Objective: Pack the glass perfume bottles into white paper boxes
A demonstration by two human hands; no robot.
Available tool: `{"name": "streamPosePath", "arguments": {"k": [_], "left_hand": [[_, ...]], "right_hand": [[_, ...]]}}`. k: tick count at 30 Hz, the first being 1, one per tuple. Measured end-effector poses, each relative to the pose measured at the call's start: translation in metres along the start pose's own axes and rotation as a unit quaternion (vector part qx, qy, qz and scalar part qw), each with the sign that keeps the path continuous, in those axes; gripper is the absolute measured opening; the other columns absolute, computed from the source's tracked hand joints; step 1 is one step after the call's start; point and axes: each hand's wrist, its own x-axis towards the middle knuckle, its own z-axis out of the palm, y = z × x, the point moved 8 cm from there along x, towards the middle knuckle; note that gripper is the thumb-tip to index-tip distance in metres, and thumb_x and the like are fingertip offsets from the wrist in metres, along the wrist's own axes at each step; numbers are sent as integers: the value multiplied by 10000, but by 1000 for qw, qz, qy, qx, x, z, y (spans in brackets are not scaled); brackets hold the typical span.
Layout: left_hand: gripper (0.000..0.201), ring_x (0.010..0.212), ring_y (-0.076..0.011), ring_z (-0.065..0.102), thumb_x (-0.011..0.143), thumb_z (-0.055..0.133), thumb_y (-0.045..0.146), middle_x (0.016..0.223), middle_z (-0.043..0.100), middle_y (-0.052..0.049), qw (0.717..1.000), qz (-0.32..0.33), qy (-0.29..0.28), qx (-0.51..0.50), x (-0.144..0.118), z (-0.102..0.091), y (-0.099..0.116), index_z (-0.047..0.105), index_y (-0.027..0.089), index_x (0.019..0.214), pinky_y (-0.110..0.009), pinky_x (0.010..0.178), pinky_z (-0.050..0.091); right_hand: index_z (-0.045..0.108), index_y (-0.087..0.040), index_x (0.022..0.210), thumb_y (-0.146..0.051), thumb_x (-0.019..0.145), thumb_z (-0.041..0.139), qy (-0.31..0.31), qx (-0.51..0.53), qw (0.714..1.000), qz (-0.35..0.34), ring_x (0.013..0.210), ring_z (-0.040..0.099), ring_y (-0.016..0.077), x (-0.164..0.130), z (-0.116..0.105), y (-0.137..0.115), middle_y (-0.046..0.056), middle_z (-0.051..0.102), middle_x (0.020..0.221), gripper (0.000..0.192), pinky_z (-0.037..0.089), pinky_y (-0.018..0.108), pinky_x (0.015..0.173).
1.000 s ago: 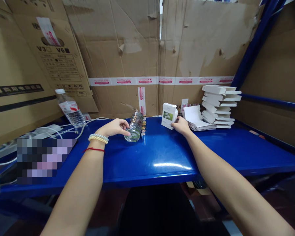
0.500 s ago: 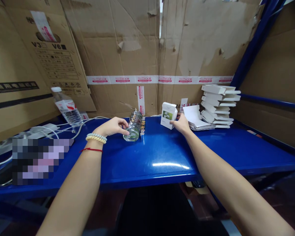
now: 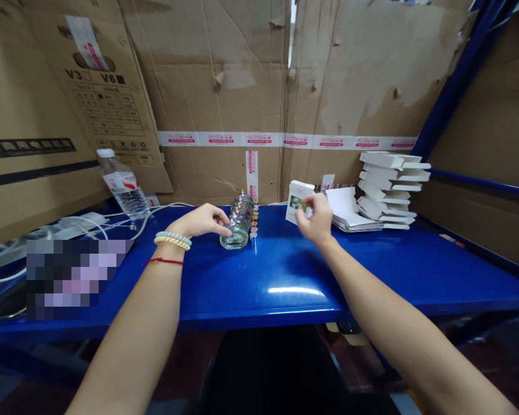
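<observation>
My left hand [image 3: 205, 221] has its fingers curled, thumb and fingertips at the left side of the nearest glass bottle [image 3: 234, 239]. Several similar clear bottles stand in a row behind it, their pump tops partly hidden by one another. Just right of them runs a line of small shiny gold and silver caps [image 3: 254, 229]. My right hand [image 3: 316, 219] is in front of a white box [image 3: 292, 214] with a green picture, covering its right part. The thumb and forefinger are apart with nothing seen between them.
Right of the box lie flat white cartons [image 3: 342, 208] and a stack of open white boxes [image 3: 383, 190]. A water bottle [image 3: 123, 187], cables and a power strip [image 3: 75, 225] occupy the left. Cardboard [image 3: 216, 104] walls the back of the blue table [image 3: 259, 288].
My right hand has come off the box's right side and moved slightly left, in front of it. My left hand stays at the nearest bottle. The whole view has shifted a little.
</observation>
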Motion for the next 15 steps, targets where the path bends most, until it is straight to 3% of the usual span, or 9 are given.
{"name": "streamPosePath", "arguments": {"k": [2,5,9,11,15], "left_hand": [[279,522,-141,501,486,799,397,557,601,-1,1000,-10,-10,5,-1,1,0,710,189,650,-268,504,366],[293,551,-155,518,474,801,394,575,606,-4,999,-32,-20,11,-3,2,-2,707,187,659,-283,546,382],[284,542,-148,521,465,803,387,581,604,11,999,-37,-25,3,-2,2,-4,701,200,653,-272,533,381],[267,520,-140,512,469,800,384,563,597,19,999,-26,-24,0,-2,2,-4,697,205,639,-260,508,368],[258,537,-147,532,466,800,383,573,612,16,1000,-7,-30,-1,-1,4,-3,694,206,622,-255,511,377]], "right_hand": [[545,-219,795,-185,733,526,-96,81,989,-82,759,544,195,-12,22,-30,38,551,759,74,460,321,751],[617,-206,950,-206,749,561,-228,161,945,-168,688,524,158,-34,49,-63,13,548,749,209,451,286,691],[612,-192,1179,-240,766,616,-371,157,889,-215,707,525,148,-57,74,-73,15,553,810,417,439,281,693],[626,-184,1160,-240,771,626,-395,146,883,-208,715,525,145,-60,79,-70,16,548,816,393,432,281,699],[634,-177,978,-180,733,644,-374,163,895,-182,694,498,125,-54,77,-65,-8,524,773,246,410,255,686]]}}
